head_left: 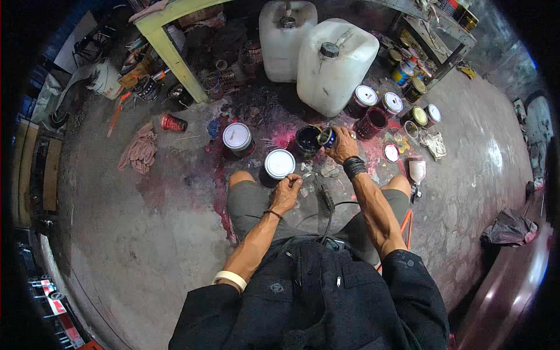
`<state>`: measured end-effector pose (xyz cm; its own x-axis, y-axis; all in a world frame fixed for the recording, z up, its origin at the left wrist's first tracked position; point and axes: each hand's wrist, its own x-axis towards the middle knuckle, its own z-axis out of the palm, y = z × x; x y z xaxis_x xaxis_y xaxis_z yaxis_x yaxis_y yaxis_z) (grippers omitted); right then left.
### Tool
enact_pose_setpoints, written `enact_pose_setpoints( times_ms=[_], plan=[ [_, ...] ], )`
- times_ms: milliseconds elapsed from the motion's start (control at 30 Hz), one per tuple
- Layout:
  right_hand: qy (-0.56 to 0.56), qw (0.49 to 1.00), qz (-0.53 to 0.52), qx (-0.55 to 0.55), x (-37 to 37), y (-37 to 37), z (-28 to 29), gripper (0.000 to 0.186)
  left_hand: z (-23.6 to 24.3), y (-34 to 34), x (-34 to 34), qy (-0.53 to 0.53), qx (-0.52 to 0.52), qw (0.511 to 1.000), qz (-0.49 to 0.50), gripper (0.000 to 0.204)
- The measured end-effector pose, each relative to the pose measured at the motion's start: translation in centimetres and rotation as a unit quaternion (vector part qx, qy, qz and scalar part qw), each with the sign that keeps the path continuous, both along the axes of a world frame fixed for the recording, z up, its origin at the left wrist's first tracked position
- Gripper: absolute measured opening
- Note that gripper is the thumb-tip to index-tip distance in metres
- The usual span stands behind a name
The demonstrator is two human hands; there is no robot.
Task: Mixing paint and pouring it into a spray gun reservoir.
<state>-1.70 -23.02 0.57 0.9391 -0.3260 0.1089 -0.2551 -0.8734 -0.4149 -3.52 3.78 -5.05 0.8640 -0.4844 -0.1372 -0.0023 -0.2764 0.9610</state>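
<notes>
My right hand [343, 149] grips a small blue-and-gold tin [326, 137], tilted at the rim of an open can [306, 146] of dark paint. My left hand [286, 192] is closed just in front of a white-lidded can [280, 163], with a small shiny item at its fingertips that I cannot make out. A second white-lidded can [238, 137] stands to the left. A dark red open can [374, 121] sits right of my right hand, near a small white lid [391, 152] and a spray gun [417, 172].
Two white jerrycans [335, 70] stand behind, beside a yellow-green metal frame [178, 52]. More cans [394, 102] are clustered at right. A pink rag [140, 149] and a red cup [174, 122] lie at left. A black bag [507, 227] lies at right; an orange hose [408, 221] runs near my leg.
</notes>
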Motion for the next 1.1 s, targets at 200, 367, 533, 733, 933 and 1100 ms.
enact_pose_setpoints(
  times_ms=[200,367,533,733,933,1100],
  plan=[
    [0.007,1.000,0.001,-0.028,0.0,0.0,0.7,0.071,0.9,-0.1,-0.1,0.015,-0.011,1.000,-0.009,0.020],
    [-0.017,1.000,0.012,-0.023,-0.1,-0.1,0.8,0.071,0.8,-0.2,-0.1,0.005,-0.021,1.000,-0.002,0.020],
    [-0.025,1.000,0.005,-0.006,-0.1,0.0,0.7,0.074,0.3,-0.3,0.0,-0.004,-0.015,1.000,-0.002,0.020],
    [-0.036,0.999,0.002,0.017,-0.3,0.2,0.7,0.077,0.1,-0.3,0.0,-0.012,-0.001,1.000,-0.004,0.021],
    [-0.105,0.988,-0.031,0.106,-0.9,0.5,-0.2,0.076,0.1,-0.3,0.2,0.022,-0.017,1.000,0.010,0.021],
    [-0.139,0.963,-0.063,0.221,-2.8,1.0,-0.2,0.076,2.3,-0.4,0.4,-0.019,-0.008,0.998,0.059,0.020]
  ],
)
